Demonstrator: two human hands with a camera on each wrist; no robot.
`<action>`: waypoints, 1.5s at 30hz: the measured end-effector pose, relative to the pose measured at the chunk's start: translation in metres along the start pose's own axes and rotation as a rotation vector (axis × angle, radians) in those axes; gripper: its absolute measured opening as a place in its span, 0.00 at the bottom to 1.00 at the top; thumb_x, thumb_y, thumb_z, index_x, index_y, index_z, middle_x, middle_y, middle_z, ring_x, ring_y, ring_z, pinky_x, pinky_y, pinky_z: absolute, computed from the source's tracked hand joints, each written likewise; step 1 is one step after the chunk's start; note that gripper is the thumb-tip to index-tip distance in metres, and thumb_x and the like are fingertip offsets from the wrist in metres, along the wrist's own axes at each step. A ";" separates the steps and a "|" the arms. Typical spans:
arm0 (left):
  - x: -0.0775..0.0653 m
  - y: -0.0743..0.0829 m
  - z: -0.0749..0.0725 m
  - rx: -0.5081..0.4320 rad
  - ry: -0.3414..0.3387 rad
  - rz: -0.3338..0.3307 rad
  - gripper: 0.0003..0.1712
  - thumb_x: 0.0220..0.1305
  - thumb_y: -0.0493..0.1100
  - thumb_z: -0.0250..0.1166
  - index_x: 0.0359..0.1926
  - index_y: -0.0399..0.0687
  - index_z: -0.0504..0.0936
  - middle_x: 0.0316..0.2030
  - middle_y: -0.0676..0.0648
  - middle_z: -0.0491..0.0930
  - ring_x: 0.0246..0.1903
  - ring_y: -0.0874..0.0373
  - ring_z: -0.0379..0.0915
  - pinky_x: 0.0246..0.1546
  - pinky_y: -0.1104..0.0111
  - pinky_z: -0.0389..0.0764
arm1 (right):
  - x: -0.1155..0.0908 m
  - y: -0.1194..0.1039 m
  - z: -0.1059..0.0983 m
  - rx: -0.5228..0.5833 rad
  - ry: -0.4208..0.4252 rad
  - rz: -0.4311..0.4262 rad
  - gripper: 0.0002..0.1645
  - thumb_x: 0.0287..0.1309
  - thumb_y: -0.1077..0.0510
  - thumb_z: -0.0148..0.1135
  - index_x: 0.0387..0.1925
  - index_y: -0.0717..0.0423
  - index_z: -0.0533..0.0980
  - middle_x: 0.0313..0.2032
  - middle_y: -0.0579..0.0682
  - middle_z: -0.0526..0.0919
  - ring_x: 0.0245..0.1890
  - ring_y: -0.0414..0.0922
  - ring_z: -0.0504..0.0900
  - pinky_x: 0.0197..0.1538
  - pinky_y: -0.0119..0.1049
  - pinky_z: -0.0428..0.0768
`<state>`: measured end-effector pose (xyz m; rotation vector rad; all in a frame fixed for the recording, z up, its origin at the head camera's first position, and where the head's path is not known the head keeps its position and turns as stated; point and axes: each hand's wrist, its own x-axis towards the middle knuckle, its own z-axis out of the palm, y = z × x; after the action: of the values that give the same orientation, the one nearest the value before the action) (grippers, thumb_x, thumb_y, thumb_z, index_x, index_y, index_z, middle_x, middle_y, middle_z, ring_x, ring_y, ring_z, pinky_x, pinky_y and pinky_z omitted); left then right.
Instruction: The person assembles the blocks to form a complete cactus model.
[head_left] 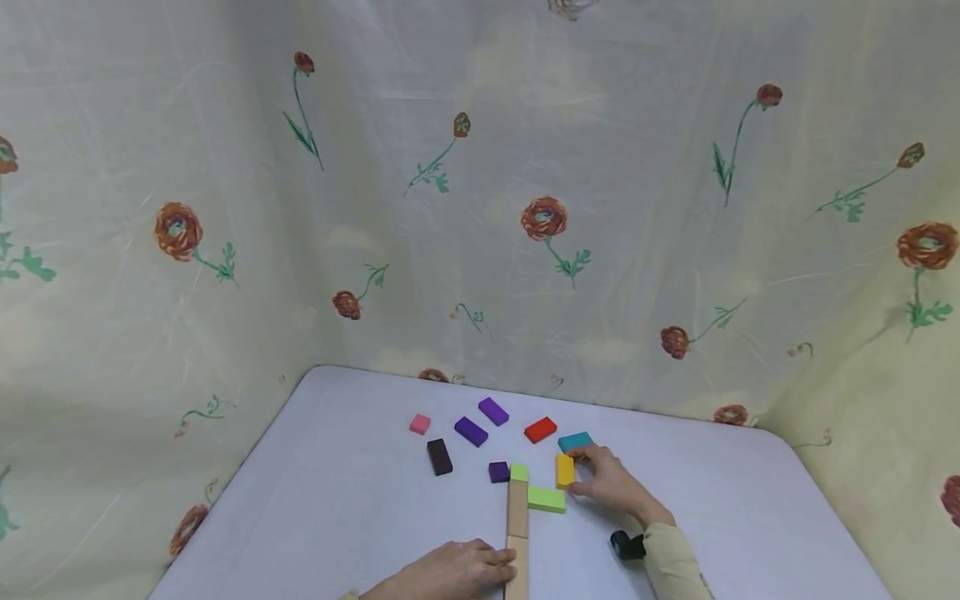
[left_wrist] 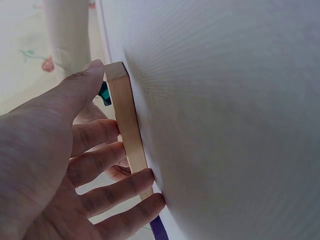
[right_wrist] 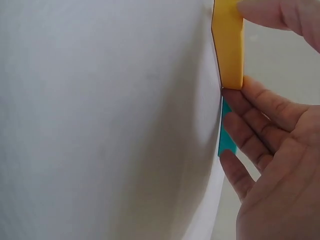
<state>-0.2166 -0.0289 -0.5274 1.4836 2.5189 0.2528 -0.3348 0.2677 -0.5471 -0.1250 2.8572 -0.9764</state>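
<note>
My right hand (head_left: 611,482) pinches a yellow block (head_left: 566,472) lengthwise, thumb at its near end and fingertips at its far end. Just beyond it lies a teal block (head_left: 576,442), partly behind those fingers. A row of plain wooden blocks (head_left: 517,508) runs toward me, capped by a small light green block (head_left: 519,472). From the row's right side a longer light green block (head_left: 547,500) sticks out. My left hand (head_left: 457,571) rests along the near wooden block (left_wrist: 129,120), its fairly straight fingertips touching the side and its thumb near one end.
A red block (head_left: 540,430), two long purple blocks (head_left: 471,432), a small dark purple block (head_left: 498,472), a dark brown block (head_left: 439,457) and a pink block (head_left: 420,424) lie scattered on the white table (head_left: 315,483). Flowered cloth (head_left: 480,250) hangs around the table.
</note>
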 end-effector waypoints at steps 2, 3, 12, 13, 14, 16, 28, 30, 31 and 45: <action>0.000 0.000 0.000 0.005 -0.003 -0.002 0.32 0.62 0.64 0.59 0.64 0.58 0.74 0.63 0.57 0.73 0.54 0.66 0.75 0.45 0.77 0.79 | 0.000 0.000 0.001 -0.004 -0.004 -0.001 0.34 0.46 0.53 0.75 0.56 0.53 0.74 0.56 0.54 0.73 0.57 0.53 0.69 0.64 0.60 0.67; 0.000 0.000 -0.001 0.006 0.000 -0.002 0.32 0.62 0.64 0.60 0.64 0.58 0.74 0.63 0.57 0.73 0.54 0.66 0.75 0.45 0.77 0.80 | 0.000 0.000 0.001 -0.002 -0.005 0.000 0.34 0.46 0.52 0.74 0.57 0.53 0.73 0.56 0.54 0.73 0.57 0.53 0.69 0.64 0.60 0.67; 0.001 0.000 -0.001 0.023 0.021 0.006 0.32 0.62 0.65 0.59 0.64 0.59 0.74 0.63 0.56 0.73 0.54 0.67 0.75 0.44 0.78 0.79 | 0.001 -0.001 0.001 0.001 -0.005 -0.009 0.33 0.47 0.52 0.74 0.56 0.51 0.74 0.56 0.54 0.73 0.57 0.53 0.68 0.64 0.60 0.66; 0.001 0.001 -0.001 0.021 0.019 0.004 0.32 0.62 0.65 0.59 0.64 0.59 0.74 0.63 0.56 0.74 0.54 0.67 0.75 0.44 0.78 0.80 | 0.001 0.000 0.001 -0.002 -0.004 -0.014 0.33 0.46 0.52 0.73 0.56 0.52 0.74 0.56 0.54 0.73 0.57 0.53 0.68 0.64 0.61 0.67; 0.001 0.001 -0.001 0.019 0.017 0.002 0.32 0.62 0.65 0.59 0.64 0.59 0.74 0.63 0.57 0.73 0.54 0.67 0.75 0.44 0.78 0.80 | 0.001 0.000 0.001 -0.008 -0.005 -0.019 0.33 0.46 0.53 0.73 0.56 0.52 0.74 0.56 0.54 0.73 0.57 0.53 0.69 0.63 0.61 0.67; 0.001 0.001 -0.001 0.023 0.017 -0.001 0.32 0.62 0.65 0.59 0.64 0.59 0.74 0.63 0.57 0.74 0.54 0.67 0.75 0.44 0.77 0.80 | 0.001 0.001 0.001 -0.006 -0.007 -0.016 0.33 0.46 0.52 0.74 0.56 0.51 0.74 0.56 0.53 0.73 0.58 0.53 0.68 0.64 0.60 0.67; 0.000 0.003 -0.002 -0.002 -0.014 -0.040 0.33 0.62 0.65 0.59 0.64 0.59 0.73 0.63 0.58 0.73 0.55 0.67 0.75 0.46 0.75 0.80 | -0.002 -0.001 0.003 -0.004 -0.009 -0.020 0.34 0.45 0.52 0.74 0.56 0.49 0.74 0.56 0.51 0.74 0.58 0.51 0.69 0.63 0.59 0.68; 0.000 0.003 -0.002 0.003 -0.018 -0.040 0.33 0.62 0.65 0.59 0.64 0.59 0.73 0.63 0.58 0.73 0.55 0.66 0.75 0.46 0.75 0.80 | -0.003 -0.001 0.003 -0.004 -0.012 -0.022 0.33 0.45 0.52 0.74 0.56 0.48 0.75 0.56 0.51 0.74 0.57 0.51 0.69 0.63 0.59 0.68; 0.000 0.003 -0.002 0.005 -0.018 -0.038 0.33 0.62 0.65 0.59 0.64 0.59 0.73 0.63 0.58 0.73 0.55 0.66 0.75 0.46 0.75 0.80 | -0.003 -0.001 0.003 -0.006 -0.012 -0.023 0.33 0.45 0.52 0.74 0.56 0.48 0.75 0.56 0.51 0.74 0.57 0.51 0.69 0.63 0.59 0.68; 0.000 0.001 -0.003 -0.029 -0.028 -0.016 0.32 0.62 0.64 0.59 0.64 0.58 0.73 0.64 0.56 0.72 0.56 0.65 0.75 0.46 0.76 0.79 | -0.007 0.002 -0.002 0.035 -0.001 -0.041 0.32 0.50 0.51 0.71 0.57 0.52 0.73 0.55 0.51 0.75 0.57 0.51 0.71 0.64 0.60 0.67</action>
<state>-0.2167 -0.0291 -0.5244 1.4455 2.4929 0.2632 -0.3284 0.2710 -0.5465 -0.1817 2.8461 -1.0329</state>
